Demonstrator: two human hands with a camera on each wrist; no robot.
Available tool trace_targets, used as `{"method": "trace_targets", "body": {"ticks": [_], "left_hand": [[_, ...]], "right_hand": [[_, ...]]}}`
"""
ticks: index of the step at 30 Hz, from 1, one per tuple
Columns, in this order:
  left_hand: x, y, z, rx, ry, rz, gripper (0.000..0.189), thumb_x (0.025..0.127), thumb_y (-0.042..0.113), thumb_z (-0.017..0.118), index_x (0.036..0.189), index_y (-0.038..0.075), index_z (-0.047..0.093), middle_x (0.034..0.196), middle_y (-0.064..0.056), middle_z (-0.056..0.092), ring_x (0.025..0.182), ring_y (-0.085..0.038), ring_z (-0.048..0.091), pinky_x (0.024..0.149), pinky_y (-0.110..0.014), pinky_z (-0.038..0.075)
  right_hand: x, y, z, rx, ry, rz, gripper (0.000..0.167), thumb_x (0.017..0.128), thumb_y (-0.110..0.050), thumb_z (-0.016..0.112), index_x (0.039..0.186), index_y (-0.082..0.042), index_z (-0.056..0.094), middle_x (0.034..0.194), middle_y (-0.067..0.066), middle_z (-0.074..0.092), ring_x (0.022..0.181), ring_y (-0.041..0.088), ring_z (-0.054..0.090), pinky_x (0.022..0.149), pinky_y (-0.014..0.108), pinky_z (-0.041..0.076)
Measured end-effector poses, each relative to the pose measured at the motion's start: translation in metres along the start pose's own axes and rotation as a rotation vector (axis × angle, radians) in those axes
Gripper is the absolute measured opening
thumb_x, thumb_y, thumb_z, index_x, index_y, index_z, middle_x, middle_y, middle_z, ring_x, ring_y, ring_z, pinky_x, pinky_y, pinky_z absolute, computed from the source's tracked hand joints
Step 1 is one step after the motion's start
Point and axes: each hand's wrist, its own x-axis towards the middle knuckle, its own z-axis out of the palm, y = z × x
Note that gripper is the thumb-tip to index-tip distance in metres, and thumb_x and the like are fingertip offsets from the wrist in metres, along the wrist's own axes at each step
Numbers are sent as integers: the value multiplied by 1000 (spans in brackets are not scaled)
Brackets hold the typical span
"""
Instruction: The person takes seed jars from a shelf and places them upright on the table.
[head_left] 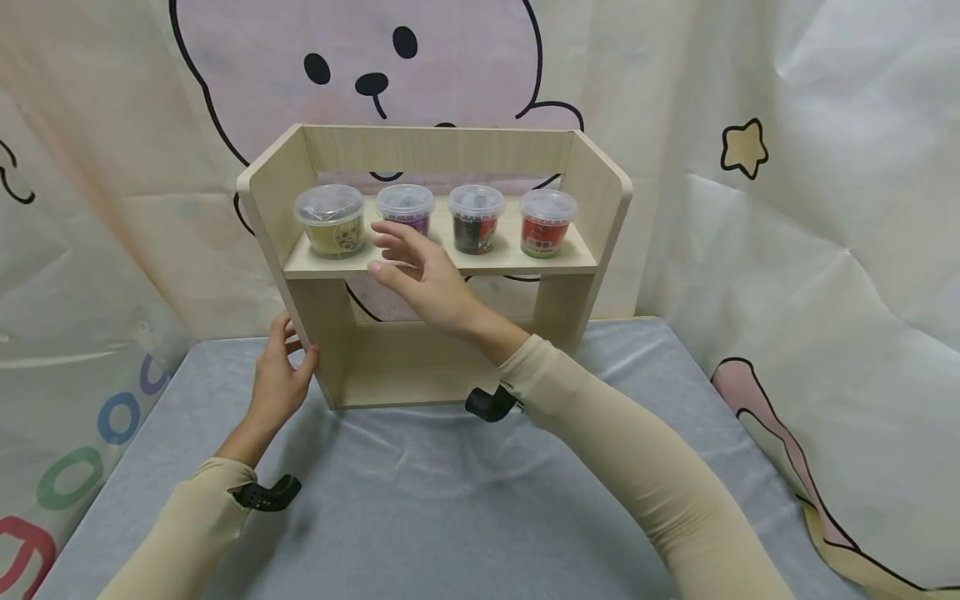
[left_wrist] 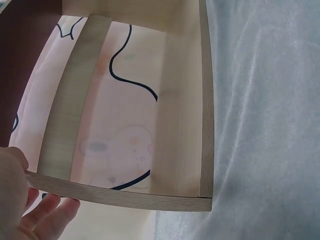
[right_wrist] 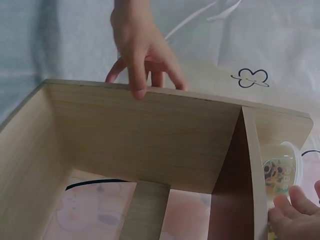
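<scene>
The left hand (head_left: 279,379) is pinching the wooden shelf (head_left: 495,263) at eight o'clock, while the right hand (head_left: 431,287), fingers loosely spread, is hovering beside the yellow-labelled cup (head_left: 331,237) at ten o'clock, probably light, smooth, slightly squeezable, best held around its body.

The rack (head_left: 405,367) stands at twelve o'clock on the tabletop (head_left: 420,508), a backdrop (head_left: 637,75) behind. Its upper shelf (head_left: 510,261) holds four tubs (head_left: 476,225) from nine o'clock to three — left grip (head_left: 281,379) at the rack's eight, right grip (head_left: 427,279) before the tubs.
</scene>
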Motion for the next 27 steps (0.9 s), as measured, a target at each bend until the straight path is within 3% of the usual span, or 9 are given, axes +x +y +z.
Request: {"method": "trace_targets", "body": {"ticks": [6, 12, 21, 27], "left_hand": [[0, -1, 1, 5, 15, 5, 58, 96, 1, 58, 149, 12, 37, 130, -32, 58, 110, -54, 65, 84, -66, 54], [1, 0, 1, 3, 15, 9, 59, 95, 1, 58, 149, 11, 36, 130, -33, 58, 110, -55, 65, 87, -67, 53], [3, -1, 2, 0, 18, 28, 60, 94, -1, 59, 148, 10, 37, 129, -33, 59, 107, -55, 65, 85, -66, 54], [1, 0, 0, 10, -1, 23, 60, 95, 1, 58, 150, 11, 35, 130, -32, 57, 110, -55, 64, 84, -66, 54]], "right_hand": [[12, -8, 8, -51, -19, 58, 66, 100, -22, 60, 158, -12, 31, 164, 11, 35, 154, 18, 31, 126, 31, 26], [24, -15, 13, -112, -35, 163, 81, 98, -34, 63, 163, -21, 16, 170, 0, 21, 158, 18, 19, 129, 40, 21], [45, -16, 18, -59, -58, 212, 76, 98, -36, 63, 159, -18, 21, 159, -2, 35, 155, 10, 23, 129, 38, 19], [58, -14, 26, -34, -30, 290, 98, 96, -38, 66, 164, -17, -1, 171, 0, 11, 158, 10, 13, 129, 32, 15]]}}
